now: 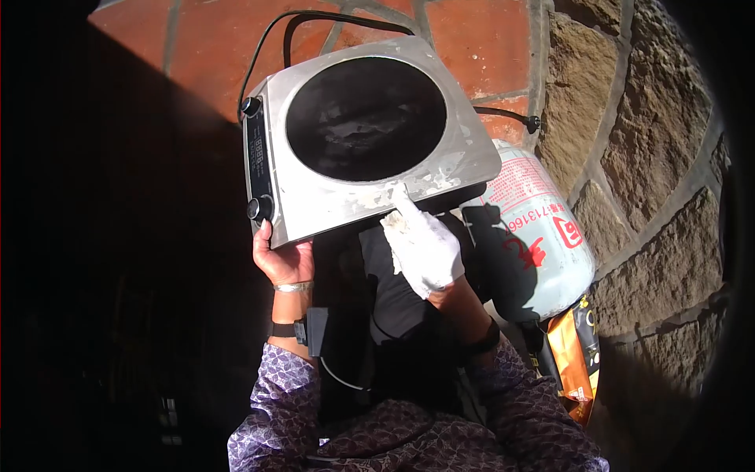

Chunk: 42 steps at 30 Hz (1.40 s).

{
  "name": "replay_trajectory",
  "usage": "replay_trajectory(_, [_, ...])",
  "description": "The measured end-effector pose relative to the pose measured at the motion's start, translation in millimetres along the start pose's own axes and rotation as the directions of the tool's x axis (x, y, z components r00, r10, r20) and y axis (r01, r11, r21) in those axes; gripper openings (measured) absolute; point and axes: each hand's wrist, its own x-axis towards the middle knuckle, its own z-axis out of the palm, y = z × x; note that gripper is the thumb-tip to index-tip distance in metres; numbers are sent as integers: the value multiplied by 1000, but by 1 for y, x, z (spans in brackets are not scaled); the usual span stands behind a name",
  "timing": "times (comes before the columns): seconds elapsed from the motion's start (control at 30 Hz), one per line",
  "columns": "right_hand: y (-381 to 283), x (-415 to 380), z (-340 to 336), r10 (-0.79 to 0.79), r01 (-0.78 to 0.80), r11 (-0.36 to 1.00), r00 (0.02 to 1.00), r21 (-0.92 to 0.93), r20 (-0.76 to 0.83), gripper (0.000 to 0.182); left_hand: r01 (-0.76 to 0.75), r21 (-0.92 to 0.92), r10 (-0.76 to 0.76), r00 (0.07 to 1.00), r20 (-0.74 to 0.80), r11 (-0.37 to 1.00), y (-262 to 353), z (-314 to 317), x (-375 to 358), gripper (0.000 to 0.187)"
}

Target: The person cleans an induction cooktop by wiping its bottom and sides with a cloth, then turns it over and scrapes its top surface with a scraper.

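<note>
A silver induction cooktop (314, 200) with a round black glass plate is held tilted in front of me. Its two knobs and dark control panel face left. My left hand (283, 259), bare, grips the near left corner, thumb beside the lower knob and fingers partly hidden beneath. My right hand (429, 256) wears a white glove, its index finger touching the metal near the front edge. Crumpled off-white cloth (399, 226) shows bunched in that hand. Pale, patchy marks lie on the metal around the fingertip.
A pale gas cylinder (543, 228) with red lettering lies right of the cooktop. An orange and black bag (572, 358) is below it. A black power cord (271, 35) loops behind over red floor tiles (487, 47). Stone paving (653, 141) is at right; deep shadow covers the left.
</note>
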Motion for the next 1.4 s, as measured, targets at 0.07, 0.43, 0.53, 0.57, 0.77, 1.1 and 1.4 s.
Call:
replay_trajectory(0.07, [-38,8,2,135,-122,989,970,-79,201,54,9,-7,-9,1000,27,1000,1,-3,3,44])
replay_trajectory(0.43, [47,-16,-30,661,-491,607,749,625,-54,49,31,-12,-31,998,46,999,3,0,1,40])
replay_trajectory(0.53, [91,2,-38,749,-742,659,662,122,-24,36,22,-17,-21,998,56,1000,2,-6,5,36])
replay_trajectory(0.57, [117,3,-39,606,-565,745,796,-355,3,32,29,-23,-28,998,52,999,3,-1,2,33])
replay_trajectory(0.77, [176,16,-47,519,-217,592,840,-776,161,27,10,-12,-10,999,38,1000,4,7,-4,33])
replay_trajectory(1.1, [71,-18,-71,551,-533,830,829,-164,94,21,21,-48,-17,996,93,999,3,4,-1,38])
replay_trajectory(1.4, [-78,3,67,81,-121,990,911,75,405,36,132,-72,-132,991,10,989,3,-7,5,39])
